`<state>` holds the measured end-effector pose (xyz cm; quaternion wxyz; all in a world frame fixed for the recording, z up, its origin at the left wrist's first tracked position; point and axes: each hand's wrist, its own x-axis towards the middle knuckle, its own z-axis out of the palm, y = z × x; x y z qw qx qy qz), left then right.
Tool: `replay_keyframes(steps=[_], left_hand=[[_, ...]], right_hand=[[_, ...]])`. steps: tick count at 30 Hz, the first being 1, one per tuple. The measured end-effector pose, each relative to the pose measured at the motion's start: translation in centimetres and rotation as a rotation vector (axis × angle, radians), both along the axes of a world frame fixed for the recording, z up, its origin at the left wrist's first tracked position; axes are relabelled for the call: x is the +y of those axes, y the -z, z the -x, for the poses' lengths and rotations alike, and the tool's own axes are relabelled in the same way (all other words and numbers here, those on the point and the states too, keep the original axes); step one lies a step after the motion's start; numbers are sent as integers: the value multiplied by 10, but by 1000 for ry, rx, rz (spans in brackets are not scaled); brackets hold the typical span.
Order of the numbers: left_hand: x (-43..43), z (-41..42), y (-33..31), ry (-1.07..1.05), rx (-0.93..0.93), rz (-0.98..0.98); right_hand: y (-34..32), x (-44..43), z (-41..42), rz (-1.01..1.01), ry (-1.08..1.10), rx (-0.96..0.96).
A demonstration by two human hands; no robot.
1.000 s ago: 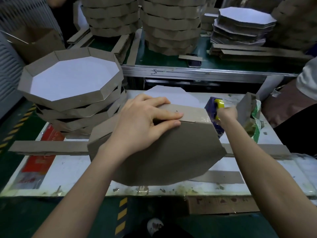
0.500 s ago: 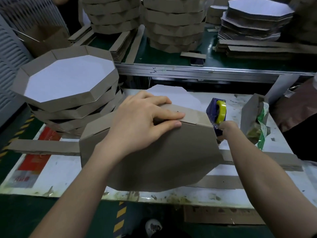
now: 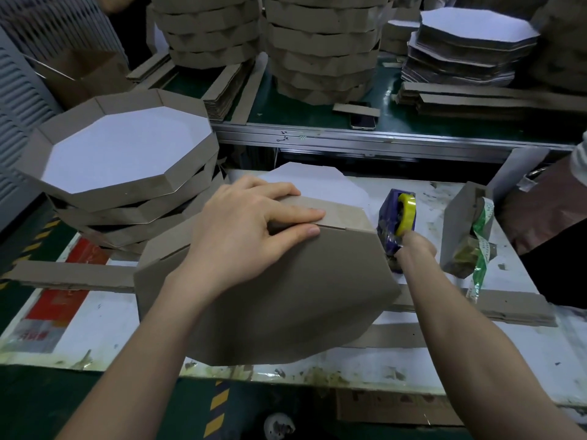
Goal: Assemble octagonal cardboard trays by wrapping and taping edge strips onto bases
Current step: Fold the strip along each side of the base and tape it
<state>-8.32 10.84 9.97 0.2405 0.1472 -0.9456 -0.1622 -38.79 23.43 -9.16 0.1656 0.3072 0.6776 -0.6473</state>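
At the counter's point(image 3: 104, 315) middle, the left hand point(image 3: 247, 230) presses straight fingers point(image 3: 295, 214) on the edge strip point(image 3: 343, 214) of the tilted tray point(image 3: 270, 296). The right hand point(image 3: 416, 247) meets the tape dispenser point(image 3: 395, 223), its fingers hidden and its grip unclear.

The tray in work point(image 3: 270, 296) stood tilted on edge, the brown underside of its octagonal base facing the camera. A brown edge strip point(image 3: 343, 217) ran along its upper sides, with a stepped joint near the upper right corner. The purple tape dispenser point(image 3: 392, 223), carrying a yellow roll, stood upright just beside that corner. Finished trays point(image 3: 127, 154), white inside with brown walls, were stacked to the left. Loose strips point(image 3: 70, 276) lay flat beneath the tilted tray.
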Motion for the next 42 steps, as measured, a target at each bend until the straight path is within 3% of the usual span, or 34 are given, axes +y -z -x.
replay_keyframes(steps=[5,8,19,27,29,33,37,42], left_hand=[[-1,-2,0,-3,-3,3],[-2,-4,2,5,-2,4],[-3,-7,2,10,8,1],[-8,-17,4,22,-16,-18],[-10,-23,5,16,-13,-31],[-16,-36,8,-3,29,-66],[-23,-54,13,-22,56,-103],[-31,-78,20,-56,95,-162]], right_hand=[[6,4,-30,107,127,82],[26,20,-50,-1,61,193],[51,40,-52,-156,-63,295],[20,32,-58,-254,-77,259],[-1,19,-63,-186,-95,263],[-59,-14,-80,-56,-405,437],[-132,-42,-113,-187,-800,692],[-192,-63,-156,-347,-1086,760]])
